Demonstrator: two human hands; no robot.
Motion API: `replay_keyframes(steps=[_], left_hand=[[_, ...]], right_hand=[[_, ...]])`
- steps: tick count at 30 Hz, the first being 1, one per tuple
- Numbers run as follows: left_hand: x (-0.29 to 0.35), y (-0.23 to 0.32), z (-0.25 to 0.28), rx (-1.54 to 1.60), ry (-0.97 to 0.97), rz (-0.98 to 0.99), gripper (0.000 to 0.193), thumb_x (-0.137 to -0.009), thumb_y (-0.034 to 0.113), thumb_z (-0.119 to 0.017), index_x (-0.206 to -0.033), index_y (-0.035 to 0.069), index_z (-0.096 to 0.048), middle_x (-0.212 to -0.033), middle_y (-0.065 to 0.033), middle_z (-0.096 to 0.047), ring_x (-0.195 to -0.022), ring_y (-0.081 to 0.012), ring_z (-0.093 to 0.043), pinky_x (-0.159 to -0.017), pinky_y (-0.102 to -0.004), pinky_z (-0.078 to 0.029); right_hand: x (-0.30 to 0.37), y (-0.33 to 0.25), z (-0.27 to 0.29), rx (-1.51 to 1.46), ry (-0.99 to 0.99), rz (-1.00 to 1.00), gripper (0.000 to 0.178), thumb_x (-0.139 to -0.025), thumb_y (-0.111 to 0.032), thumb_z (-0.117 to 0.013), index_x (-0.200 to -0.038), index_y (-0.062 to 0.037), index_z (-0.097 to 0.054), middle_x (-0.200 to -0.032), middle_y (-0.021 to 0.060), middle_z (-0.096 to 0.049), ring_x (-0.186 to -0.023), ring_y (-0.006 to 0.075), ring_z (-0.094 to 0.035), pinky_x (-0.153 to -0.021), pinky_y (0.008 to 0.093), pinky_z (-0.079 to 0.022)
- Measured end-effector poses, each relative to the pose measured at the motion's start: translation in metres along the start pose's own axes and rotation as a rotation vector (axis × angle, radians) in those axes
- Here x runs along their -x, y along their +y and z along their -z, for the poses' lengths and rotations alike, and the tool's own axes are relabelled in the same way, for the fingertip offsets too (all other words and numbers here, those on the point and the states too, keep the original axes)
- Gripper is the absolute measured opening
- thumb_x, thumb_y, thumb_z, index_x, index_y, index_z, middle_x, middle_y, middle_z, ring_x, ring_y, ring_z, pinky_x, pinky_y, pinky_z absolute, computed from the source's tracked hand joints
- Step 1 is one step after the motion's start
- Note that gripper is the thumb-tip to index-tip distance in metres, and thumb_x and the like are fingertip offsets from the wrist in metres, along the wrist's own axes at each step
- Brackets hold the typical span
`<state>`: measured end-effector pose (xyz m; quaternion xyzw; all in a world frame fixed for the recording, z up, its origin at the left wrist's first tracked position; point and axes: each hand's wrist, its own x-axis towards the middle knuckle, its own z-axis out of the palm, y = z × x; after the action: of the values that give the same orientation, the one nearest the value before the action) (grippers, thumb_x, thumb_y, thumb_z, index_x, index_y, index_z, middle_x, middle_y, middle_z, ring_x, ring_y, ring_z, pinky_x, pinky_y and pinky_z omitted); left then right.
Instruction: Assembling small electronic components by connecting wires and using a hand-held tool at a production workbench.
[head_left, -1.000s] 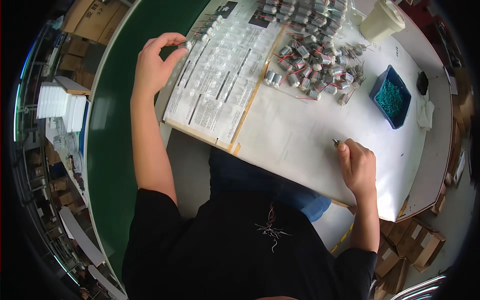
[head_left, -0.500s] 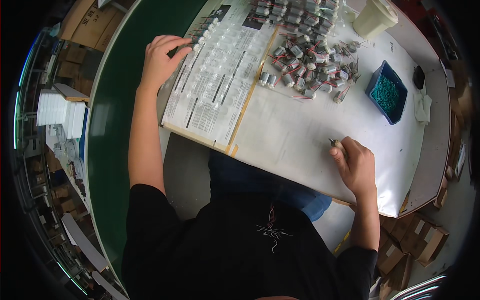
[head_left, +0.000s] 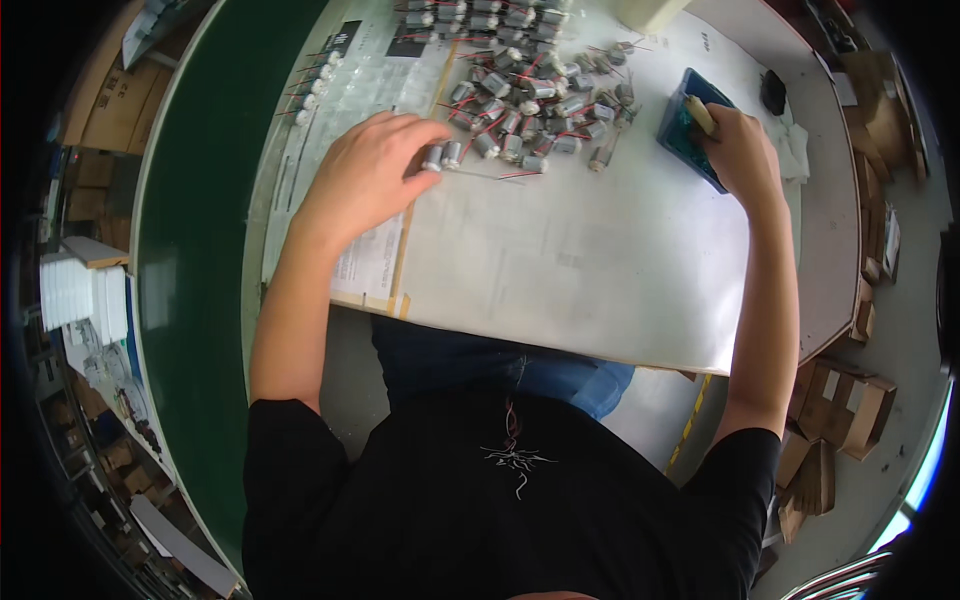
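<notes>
The pair of grey motors (head_left: 451,153) lay at the right edge of the left hand (head_left: 368,172), the nearer hand, long axes running roughly near to far. Its thumb and forefinger stood parted about the pair; whether they pressed on it could not be told. Well to the right, the right hand (head_left: 742,155) gripped a pale-handled tool (head_left: 700,115) over the blue tray (head_left: 690,166).
</notes>
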<state>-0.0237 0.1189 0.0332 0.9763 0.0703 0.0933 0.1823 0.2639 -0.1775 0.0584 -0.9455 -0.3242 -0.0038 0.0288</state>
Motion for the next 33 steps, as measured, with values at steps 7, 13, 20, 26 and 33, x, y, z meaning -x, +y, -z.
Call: replay_keyframes(steps=[7, 13, 20, 26, 33], left_hand=[[0.016, 0.047, 0.008, -0.034, 0.196, -0.114, 0.032, -0.082, 0.008, -0.078, -0.113, 0.007, -0.071, -0.101, -0.0079, -0.074, -0.092, -0.0283, -0.069, -0.083, -0.0398, -0.056], [0.013, 0.119, -0.066, -0.081, 0.117, -0.380, 0.030, -0.089, 0.021, -0.079, -0.116, 0.011, -0.073, -0.084, -0.0036, -0.057, -0.086, -0.0226, -0.060, -0.078, -0.0373, -0.050], [0.004, 0.119, -0.079, -0.001, 0.055, -0.367, 0.041, -0.092, 0.028, -0.079, -0.126, 0.006, -0.072, -0.087, -0.0049, -0.061, -0.090, -0.0231, -0.061, -0.081, -0.0375, -0.050], [-0.004, 0.123, -0.063, 0.959, 0.111, -0.041, 0.028, -0.099, 0.024, -0.077, -0.116, 0.002, -0.075, -0.090, -0.0055, -0.073, -0.083, -0.0147, -0.068, -0.074, -0.0326, -0.053], [-0.004, 0.118, -0.067, 1.386, -0.056, 0.135, 0.022, -0.103, 0.014, -0.074, -0.116, -0.004, -0.073, -0.096, -0.0049, -0.074, -0.083, -0.0090, -0.068, -0.076, -0.0262, -0.056]], right_hand=[[0.006, -0.011, 0.003, -0.179, 0.058, -0.177, 0.020, -0.099, -0.024, -0.072, -0.115, -0.0141, -0.079, -0.094, 0.0154, -0.074, -0.084, 0.0355, -0.069, -0.074, 0.0433, -0.053], [0.005, 0.018, -0.016, -0.330, 0.301, -0.003, 0.021, -0.103, -0.022, -0.069, -0.119, -0.0158, -0.080, -0.088, 0.0090, -0.072, -0.072, 0.0266, -0.065, -0.068, 0.0375, -0.050], [0.058, -0.010, 0.010, -0.945, 0.064, -0.022, 0.022, -0.101, -0.009, -0.072, -0.122, -0.0045, -0.077, -0.086, 0.0033, -0.069, -0.059, 0.0092, -0.055, -0.055, 0.0256, -0.042], [0.104, -0.059, 0.004, -1.530, -0.222, -0.020, 0.014, -0.095, -0.005, -0.080, -0.108, 0.0002, -0.077, -0.081, -0.0004, -0.070, -0.059, 0.0034, -0.053, -0.049, 0.0212, -0.040], [0.112, -0.079, 0.000, -1.488, -0.240, 0.033, 0.012, -0.096, -0.006, -0.080, -0.106, 0.0006, -0.077, -0.086, 0.0010, -0.073, -0.066, 0.0035, -0.056, -0.056, 0.0210, -0.044]])
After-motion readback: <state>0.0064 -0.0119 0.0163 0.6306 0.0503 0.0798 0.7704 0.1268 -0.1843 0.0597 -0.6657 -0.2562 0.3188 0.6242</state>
